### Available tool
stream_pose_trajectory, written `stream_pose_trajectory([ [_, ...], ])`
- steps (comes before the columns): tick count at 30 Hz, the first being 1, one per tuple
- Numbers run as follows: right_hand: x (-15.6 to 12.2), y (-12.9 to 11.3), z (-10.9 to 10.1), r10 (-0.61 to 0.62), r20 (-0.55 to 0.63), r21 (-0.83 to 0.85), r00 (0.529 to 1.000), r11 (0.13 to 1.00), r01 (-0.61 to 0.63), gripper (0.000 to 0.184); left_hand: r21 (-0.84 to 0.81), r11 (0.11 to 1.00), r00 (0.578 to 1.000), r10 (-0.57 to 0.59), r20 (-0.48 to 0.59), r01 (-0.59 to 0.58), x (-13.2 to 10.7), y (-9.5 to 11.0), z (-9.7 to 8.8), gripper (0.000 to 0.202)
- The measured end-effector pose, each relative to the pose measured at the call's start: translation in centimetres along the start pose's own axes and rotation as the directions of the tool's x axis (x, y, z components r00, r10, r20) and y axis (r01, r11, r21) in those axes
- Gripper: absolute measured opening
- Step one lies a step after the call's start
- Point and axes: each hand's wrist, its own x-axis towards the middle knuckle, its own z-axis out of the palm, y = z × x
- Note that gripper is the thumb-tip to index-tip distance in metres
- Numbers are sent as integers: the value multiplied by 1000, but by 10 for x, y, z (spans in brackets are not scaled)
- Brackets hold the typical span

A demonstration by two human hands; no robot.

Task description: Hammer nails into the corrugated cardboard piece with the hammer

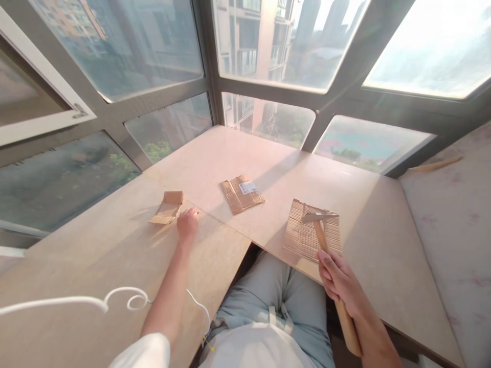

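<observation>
My right hand [337, 278] is wrapped round the wooden handle of a hammer [322, 237]. The hammer's metal head is over a corrugated cardboard piece [295, 235] on the right of the table; I cannot tell whether they touch. On the other side, my left hand [187, 223] is closed beside a small open cardboard box [169, 208]. A tiny thing shows at its fingertips, too small to name. Between the two hands, farther back, lies a folded corrugated cardboard piece [233, 198] with a white printed label.
The pale wooden tabletop [215, 163] spans two joined boards, with a cut-out edge at my lap. A white cable [88, 304] curls across the left board. Windows [264, 117] line the far sides, and a patterned wall [441, 214] stands at the right.
</observation>
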Motion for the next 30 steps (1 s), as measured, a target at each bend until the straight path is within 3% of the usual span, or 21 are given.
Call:
stream_pose_trajectory([
  [6, -8, -4, -4, 0, -61, 52, 998, 999, 3, 48, -24, 1000, 1000, 20, 7, -19, 7, -13, -8, 37],
  [9, -11, -5, -8, 13, -73, 88, 997, 996, -6, 47, -168, 984, 997, -64, -38, 56, 7, -11, -13, 31],
  [11, -12, -5, -10, 22, -89, 100, 996, 995, -13, 47, -345, 932, 988, -140, -59, 112, 5, 0, -19, 27],
  [13, -13, -5, -11, 29, -108, 110, 994, 994, -17, 47, -568, 812, 984, -177, -27, 131, 0, 22, -25, 27],
  [16, -12, -2, -12, 42, -119, 134, 992, 991, -26, 47, -845, 517, 989, -125, 84, 137, -11, 72, -36, 35],
  [21, -14, 1, -12, 49, -119, 154, 992, 988, -30, 45, -971, 119, 971, 102, 217, 205, -31, 164, -47, 48],
  [25, -19, 2, -12, 56, -127, 165, 990, 986, -35, 43, -932, -5, 879, 335, 339, 361, -44, 224, -49, 56],
  [28, -21, 4, -15, 70, -144, 179, 987, 983, -43, 43, -903, -21, 801, 469, 371, 430, -51, 259, -47, 57],
  [30, -22, 7, -18, 74, -151, 184, 986, 982, -46, 43, -898, -15, 781, 500, 375, 440, -53, 278, -42, 55],
])
